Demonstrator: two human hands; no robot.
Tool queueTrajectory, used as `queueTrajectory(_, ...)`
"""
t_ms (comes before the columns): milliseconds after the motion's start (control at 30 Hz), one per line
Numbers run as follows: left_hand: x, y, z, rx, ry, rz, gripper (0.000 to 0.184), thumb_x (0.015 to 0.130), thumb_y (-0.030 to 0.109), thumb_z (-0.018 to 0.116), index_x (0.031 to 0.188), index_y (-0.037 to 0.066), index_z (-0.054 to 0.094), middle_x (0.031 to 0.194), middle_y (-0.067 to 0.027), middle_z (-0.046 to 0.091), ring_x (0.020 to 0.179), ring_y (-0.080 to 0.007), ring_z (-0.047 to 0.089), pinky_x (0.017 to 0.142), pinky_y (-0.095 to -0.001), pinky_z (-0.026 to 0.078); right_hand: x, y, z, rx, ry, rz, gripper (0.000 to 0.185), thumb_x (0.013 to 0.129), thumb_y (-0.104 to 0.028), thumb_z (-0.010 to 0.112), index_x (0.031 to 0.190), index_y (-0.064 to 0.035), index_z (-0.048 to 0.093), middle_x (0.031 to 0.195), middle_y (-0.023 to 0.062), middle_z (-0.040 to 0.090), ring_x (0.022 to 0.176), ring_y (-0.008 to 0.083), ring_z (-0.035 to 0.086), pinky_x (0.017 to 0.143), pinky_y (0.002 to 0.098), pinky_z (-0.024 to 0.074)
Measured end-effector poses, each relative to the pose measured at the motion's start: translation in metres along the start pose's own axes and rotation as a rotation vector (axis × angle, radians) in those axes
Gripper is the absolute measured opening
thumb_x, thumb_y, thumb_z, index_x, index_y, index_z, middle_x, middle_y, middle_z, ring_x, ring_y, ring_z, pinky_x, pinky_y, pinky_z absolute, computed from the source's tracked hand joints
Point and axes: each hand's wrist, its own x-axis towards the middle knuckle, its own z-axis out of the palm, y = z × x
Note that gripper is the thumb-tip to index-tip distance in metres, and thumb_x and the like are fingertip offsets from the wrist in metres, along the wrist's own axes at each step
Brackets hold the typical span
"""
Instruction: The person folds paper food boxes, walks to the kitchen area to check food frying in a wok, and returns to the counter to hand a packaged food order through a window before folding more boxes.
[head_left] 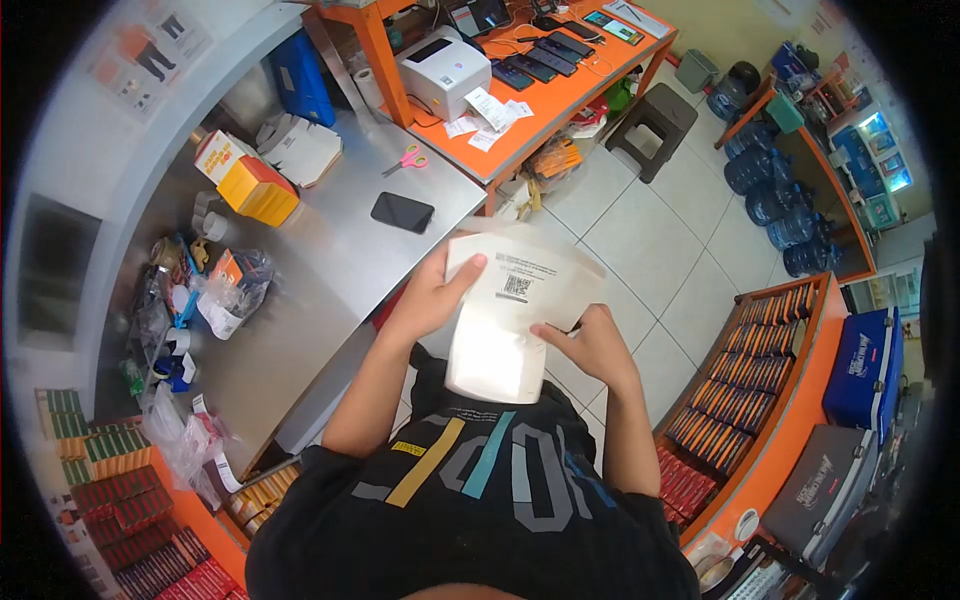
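Observation:
In front of my chest I hold a white paper packaging piece [500, 335], printed with a QR code and small text. It looks bent or folded, and I cannot tell whether it is a box blank or a bag. My left hand [438, 297] grips its left edge, with the thumb lying on the printed face. On its right side, my right hand [595, 348] is closed, thumb pressed onto the face and the other fingers partly hidden behind. Bright light glares off the lower part.
A steel table [340, 270] at left bears a black phone [402, 212], pink-green scissors [408, 160], a yellow-white box [247, 180] and stacked white paper pieces [300, 150]. An orange desk [535, 110] holds a label printer [446, 72] and several phones. A stool [655, 125] stands beyond.

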Motion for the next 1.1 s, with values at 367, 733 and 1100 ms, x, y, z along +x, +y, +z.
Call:
queueTrajectory(367, -0.019, 0.020, 0.046, 0.618, 0.222, 0.539, 0.031, 0.078, 0.015, 0.076, 0.093, -0.001, 0.054, 0.081, -0.0091, 0.057, 0.076, -0.0214, 0.057, 0.070, -0.0325, 0.046, 0.018, -0.010, 0.032, -0.094, 0.564, -0.055, 0.018, 0.090, -0.004, 0.061, 0.106, -0.0015, 0.054, 0.087, 0.0156, 0.065, 0.072, 0.0311, 0.066, 0.063, 0.0344, 0.0515)
queueTrajectory(733, -0.008, 0.010, 0.035, -0.217, 0.079, 0.190, 0.014, 0.086, 0.000, 0.068, 0.098, -0.005, 0.062, 0.095, -0.0121, 0.068, 0.082, -0.0133, 0.066, 0.070, -0.0246, 0.055, 0.008, -0.021, 0.040, 0.455, 0.490, 0.025, 0.013, 0.085, -0.001, 0.067, 0.098, -0.0007, 0.065, 0.098, 0.0130, 0.070, 0.083, 0.0161, 0.067, 0.072, 0.0288, 0.0543)
queueTrajectory(1100, -0.021, 0.002, 0.039, -0.196, -0.019, 0.301, 0.018, 0.081, -0.006, 0.070, 0.097, -0.007, 0.063, 0.098, -0.0116, 0.067, 0.088, -0.0168, 0.068, 0.083, -0.0292, 0.056, 0.010, -0.058, 0.029, 0.386, 0.539, -0.100, 0.007, 0.083, -0.002, 0.070, 0.089, 0.0026, 0.069, 0.095, 0.0125, 0.067, 0.084, 0.0162, 0.066, 0.075, 0.0267, 0.0538)
